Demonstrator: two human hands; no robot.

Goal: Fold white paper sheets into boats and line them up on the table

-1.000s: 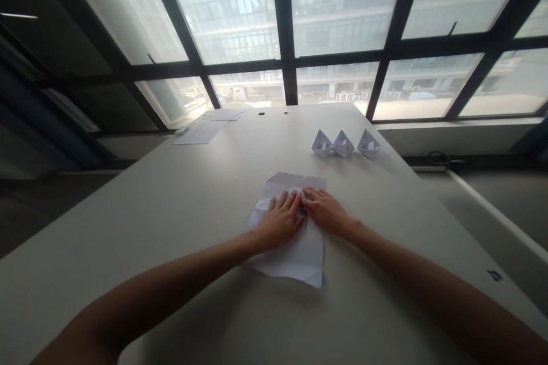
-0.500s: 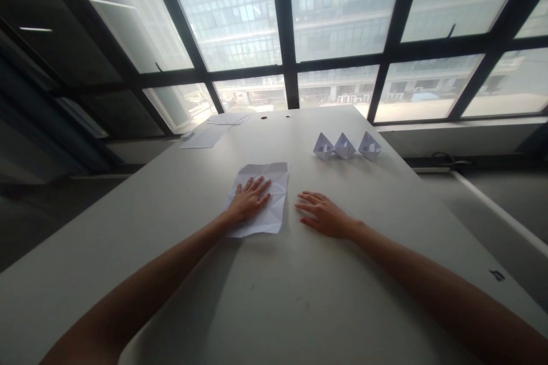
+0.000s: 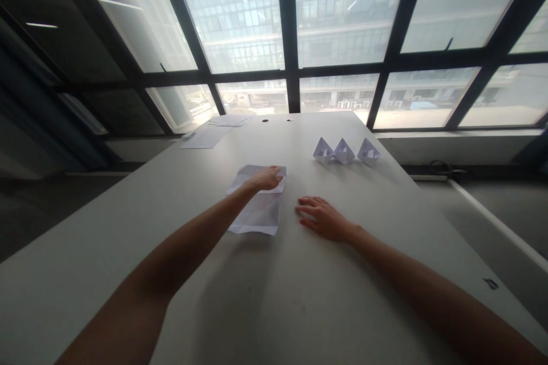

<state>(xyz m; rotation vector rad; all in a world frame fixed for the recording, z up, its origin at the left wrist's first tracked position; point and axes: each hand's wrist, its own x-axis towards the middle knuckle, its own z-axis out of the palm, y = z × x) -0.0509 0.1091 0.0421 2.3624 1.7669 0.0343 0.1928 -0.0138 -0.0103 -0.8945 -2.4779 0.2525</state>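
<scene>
Head view, and the left hand [image 3: 269, 178] has just moved! A moment ago it lay spread on the middle of the creased sheet [image 3: 257, 212]; now it's up at the sheet's far right corner, fingers bunched. The right hand [image 3: 323, 219], which was on the paper too, rests off to the sheet's right, apart from it, fingers loosely spread and gripping nothing. So the handling of this sheet looks, for now, like a job for the left alone. The sheet itself has slid leftward since both hands pressed it, and it sits on the table [image 3: 107, 239]. Beyond it to the right, three paper boats [image 3: 343, 151] stand untouched; beyond it to the left, loose papers [image 3: 205, 139].

Now the tricky part: the left hand's fingertips are hidden, so I can't tell whether they pinch the corner or merely press it. The left forearm covers part of the sheet's left edge, and that line across its middle could be crease or flap.
</scene>
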